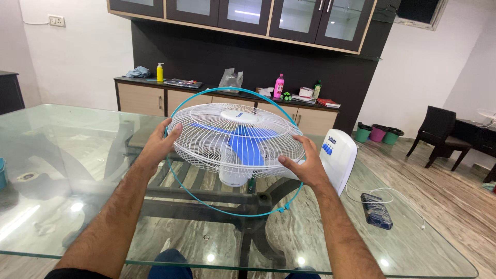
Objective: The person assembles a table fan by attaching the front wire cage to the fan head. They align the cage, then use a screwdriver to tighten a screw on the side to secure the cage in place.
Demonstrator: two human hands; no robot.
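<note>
My left hand (157, 145) grips the left edge of the white fan guard (235, 137), fingers (174, 130) curled over its wires; my right hand (305, 165) clasps the right edge likewise; the guard hangs tilted above the glass tabletop (62, 170), blue blades (243, 142) inside, a loose teal ring (206, 204) circling it; the white fan base (338, 155) stands just right.

The fan motor housing (233, 173) shows only dimly behind the white wire fan guard (235, 135). The blue blades (247, 146) are partly covered by the wires. The left hand (157, 145) hides the guard's left edge. The teal cup (2, 173) is cut off by the picture's edge. The small things on the sideboard (155, 93) are too small to tell.
</note>
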